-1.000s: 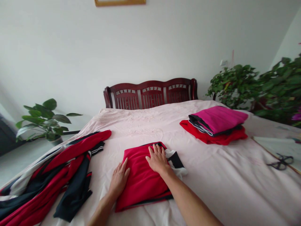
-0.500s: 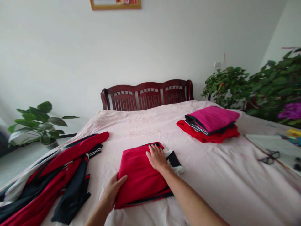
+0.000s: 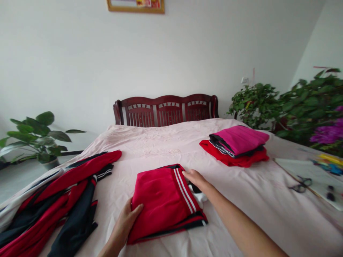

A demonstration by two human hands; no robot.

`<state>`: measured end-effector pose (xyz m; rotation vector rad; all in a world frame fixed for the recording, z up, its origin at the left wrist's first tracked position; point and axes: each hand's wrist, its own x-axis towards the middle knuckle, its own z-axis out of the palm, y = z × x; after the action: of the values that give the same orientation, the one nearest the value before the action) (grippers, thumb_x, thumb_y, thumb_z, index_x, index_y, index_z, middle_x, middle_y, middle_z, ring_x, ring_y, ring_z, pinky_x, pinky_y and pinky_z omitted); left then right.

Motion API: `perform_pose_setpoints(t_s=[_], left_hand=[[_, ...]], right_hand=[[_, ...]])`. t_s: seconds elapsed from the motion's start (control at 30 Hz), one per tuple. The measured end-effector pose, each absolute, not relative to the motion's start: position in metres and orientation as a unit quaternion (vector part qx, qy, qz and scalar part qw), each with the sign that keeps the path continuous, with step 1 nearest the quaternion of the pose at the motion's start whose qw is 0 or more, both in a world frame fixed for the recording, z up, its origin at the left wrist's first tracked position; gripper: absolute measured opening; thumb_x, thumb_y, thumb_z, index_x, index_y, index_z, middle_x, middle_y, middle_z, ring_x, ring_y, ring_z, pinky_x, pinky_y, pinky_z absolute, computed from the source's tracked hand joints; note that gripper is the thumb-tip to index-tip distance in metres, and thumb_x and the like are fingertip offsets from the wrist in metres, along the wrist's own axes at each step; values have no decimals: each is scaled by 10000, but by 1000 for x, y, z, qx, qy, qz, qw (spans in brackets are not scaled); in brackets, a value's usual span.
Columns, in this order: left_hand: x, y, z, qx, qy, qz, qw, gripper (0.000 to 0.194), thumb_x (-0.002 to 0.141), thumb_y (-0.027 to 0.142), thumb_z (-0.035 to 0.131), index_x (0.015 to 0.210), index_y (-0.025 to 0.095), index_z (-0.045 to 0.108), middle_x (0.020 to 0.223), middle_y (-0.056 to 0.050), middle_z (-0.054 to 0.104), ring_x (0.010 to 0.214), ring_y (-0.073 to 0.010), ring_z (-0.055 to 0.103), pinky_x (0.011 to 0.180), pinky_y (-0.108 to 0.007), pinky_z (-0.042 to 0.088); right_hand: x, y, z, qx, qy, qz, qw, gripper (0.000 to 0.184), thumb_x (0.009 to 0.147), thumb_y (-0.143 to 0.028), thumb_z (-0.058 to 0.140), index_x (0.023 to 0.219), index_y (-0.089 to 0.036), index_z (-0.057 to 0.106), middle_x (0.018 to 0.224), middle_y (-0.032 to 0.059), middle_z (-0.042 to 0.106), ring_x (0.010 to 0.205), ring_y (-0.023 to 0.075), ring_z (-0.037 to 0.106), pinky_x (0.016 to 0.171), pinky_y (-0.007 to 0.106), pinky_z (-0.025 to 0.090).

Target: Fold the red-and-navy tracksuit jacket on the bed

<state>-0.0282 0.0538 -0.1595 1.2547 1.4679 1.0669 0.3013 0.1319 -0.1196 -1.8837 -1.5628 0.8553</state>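
The folded red garment [image 3: 158,203] lies near the foot of the bed [image 3: 254,203], about midway across, with white stripes running down its right side. The left hand [image 3: 124,223] is half open, curved against the bundle's near left edge without clearly closing on the cloth; placed there, it seems to steady that edge. The right hand [image 3: 195,177] is stretched out narrow, fingers together, touching the far right corner. Just below it, a scrap of white and black cloth [image 3: 199,195] pokes out, though whether it belongs to the same garment is hard to tell.

A loose heap of red, black and white clothes [image 3: 53,201] sprawls along the bed's left edge, well apart from the bundle. Toward the far right corner, a folded pink garment [image 3: 238,140] sits neatly on a folded red one [image 3: 235,160], their tidy stacking suggesting they were set aside deliberately. Scissors [image 3: 301,185] lie on a pale sheet [image 3: 302,171] by the right edge.
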Motion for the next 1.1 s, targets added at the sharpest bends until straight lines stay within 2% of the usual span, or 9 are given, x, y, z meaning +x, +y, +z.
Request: perform_pose_setpoints(t_s=[0.17,0.37,0.53,0.63,0.83,1.0,1.1], left_hand=[[-28,53,-160,499,592,442,453,414,830,356,666,1202,180,626,1183,-91,739,1081,-280,701,946,-413,574],[-30,53,-165,490,596,434,464,485,824,377,661,1258,179,577,1254,-100,704,1141,-279,672,991,-427,549],[-32,52,-166,505,592,425,463,518,817,419,657,1267,178,571,1279,-97,692,1180,-282,651,985,-408,555],[-32,52,-165,504,586,426,470,531,815,425,654,1279,183,562,1281,-94,692,1191,-285,644,997,-415,548],[-34,54,-164,508,601,422,450,526,765,457,650,1218,194,603,1277,-87,694,1205,-312,630,1032,-443,522],[-42,45,-161,494,618,420,444,593,734,652,636,1212,300,633,1325,-41,670,1259,-326,591,1027,-444,527],[-42,42,-159,460,583,414,527,836,707,754,612,1364,249,501,1282,-104,686,1056,-320,700,867,-420,602]], right_hand=[[298,132,-120,-659,-571,396,287,357,792,-489,689,963,-177,718,885,59,748,970,254,684,866,355,519],[292,129,-113,-614,-553,482,291,387,662,-399,823,967,-188,712,940,53,755,1007,253,683,929,376,510],[283,123,-107,-581,-524,561,270,302,661,-325,808,895,-158,715,930,82,761,927,245,708,907,377,530],[278,121,-104,-571,-509,585,270,257,640,-250,798,865,-162,710,899,67,763,927,240,708,916,366,525],[270,110,-100,-559,-474,619,281,265,671,-252,731,917,-158,700,956,95,768,939,248,714,887,374,539],[282,80,-75,-490,-418,665,378,437,652,-277,731,1065,-147,672,985,101,768,913,254,724,896,392,540],[303,64,-45,-445,-410,660,445,462,672,-283,745,1109,-169,648,959,81,770,880,250,729,898,415,541]])
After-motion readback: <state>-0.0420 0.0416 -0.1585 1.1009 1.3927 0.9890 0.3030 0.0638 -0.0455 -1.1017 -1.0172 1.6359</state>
